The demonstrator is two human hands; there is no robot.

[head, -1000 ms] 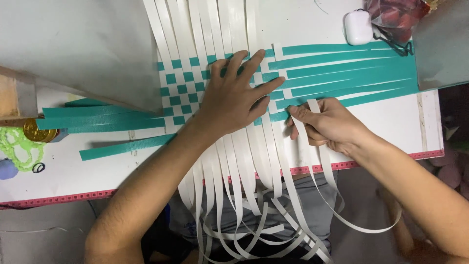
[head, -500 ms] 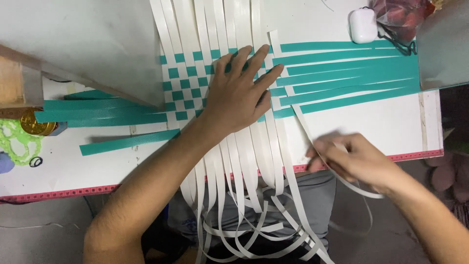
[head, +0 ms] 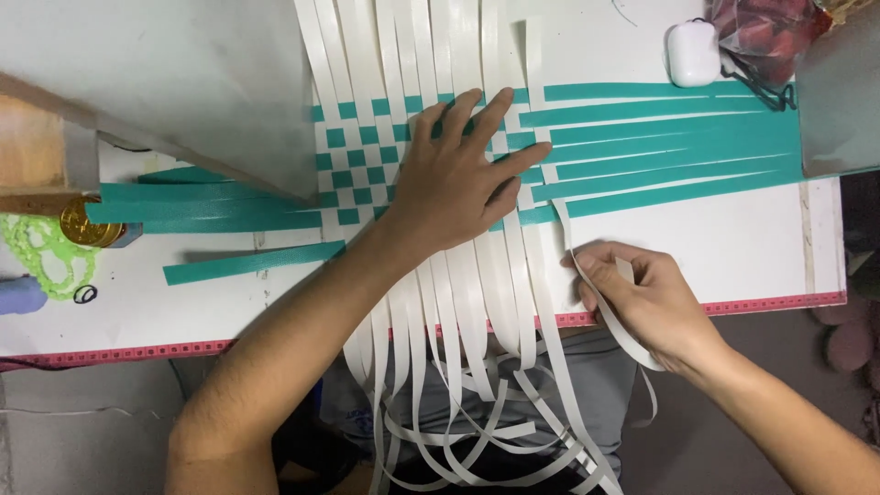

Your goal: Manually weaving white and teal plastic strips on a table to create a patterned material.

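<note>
On the white table (head: 733, 257), the left hand (head: 458, 179) presses flat on the half-woven mat (head: 367, 160); the right hand (head: 642, 298) pinches a loose white strip (head: 561, 229), and long teal strips (head: 678, 147) remain unwoven.

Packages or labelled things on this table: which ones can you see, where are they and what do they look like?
Small case: top right of the table, rounded, glossy white.
Plastic bag: top right corner beside the case, clear, crinkled, with red contents.
Round lid: far left edge, gold-coloured, on a small container.
Measuring strip: along the table's near edge, thin, pink-red with small marks.
No screens or signs show.
</note>
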